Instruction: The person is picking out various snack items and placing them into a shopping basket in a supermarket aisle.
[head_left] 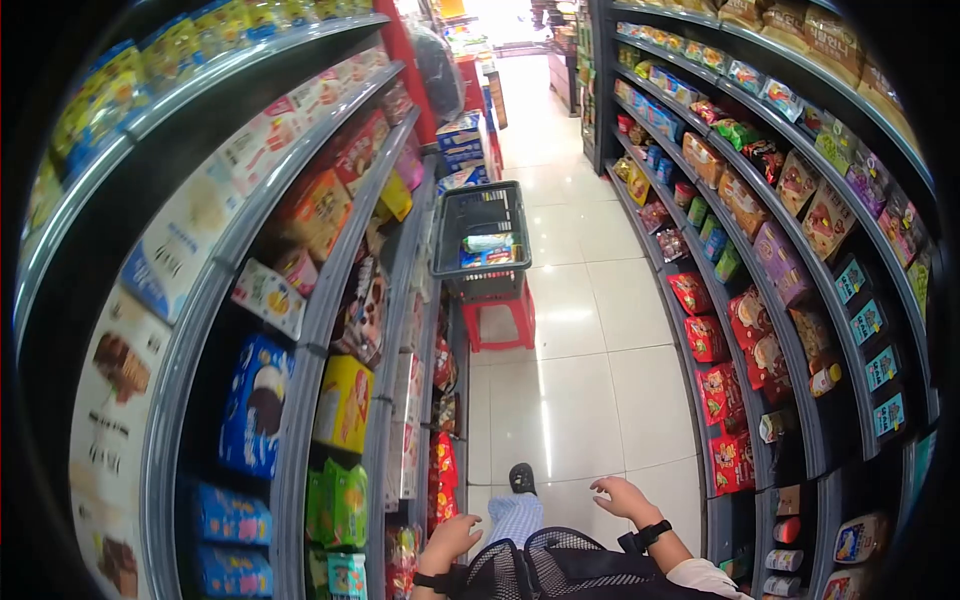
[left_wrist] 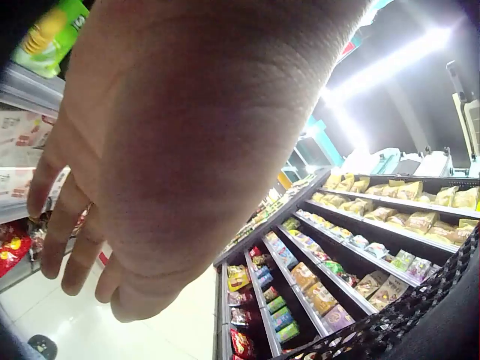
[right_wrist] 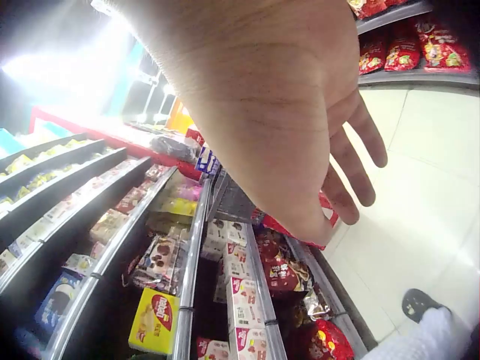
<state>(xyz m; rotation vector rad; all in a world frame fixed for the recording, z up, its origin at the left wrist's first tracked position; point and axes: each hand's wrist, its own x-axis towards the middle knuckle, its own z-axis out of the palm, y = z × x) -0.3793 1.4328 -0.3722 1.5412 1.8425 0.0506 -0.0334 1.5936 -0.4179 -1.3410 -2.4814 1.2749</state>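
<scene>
Aisle: shop, glossy pale floor [head_left: 570, 410], bright far end.
Left shelf [head_left: 306, 375]: tiers of boxes and bags; yellow box [head_left: 344, 402] and green packs [head_left: 338, 502] at the near end.
Right shelf [head_left: 602, 60]: more snacks, red packs [head_left: 732, 462] low down.
Left hand [head_left: 452, 540]: beside left shelf, fingers relaxed, slightly apart, holding nothing.
Right hand [head_left: 622, 500]: above the floor, fingers loosely bent and spread, nothing held; apart from the red packs.
Red bag [head_left: 443, 470]: low on left shelf, nearest goods to left hand, not touching it.
Red bag handling: probably light and soft, film maybe slick, contents may crush. Best hold: whole hand round the body, light squeeze; or pinch a top edge if there is one.
Basket [head_left: 482, 287]: ahead, on a red stool [head_left: 500, 318] beside left shelf, a few packets [head_left: 487, 247] inside; out of contact with both hands.
Basket handling: looks like stiff plastic, likely light at this load. Take opposite rims and lift level; a one-sided pull could tip it off the stool. Can't make out a handle.
</scene>
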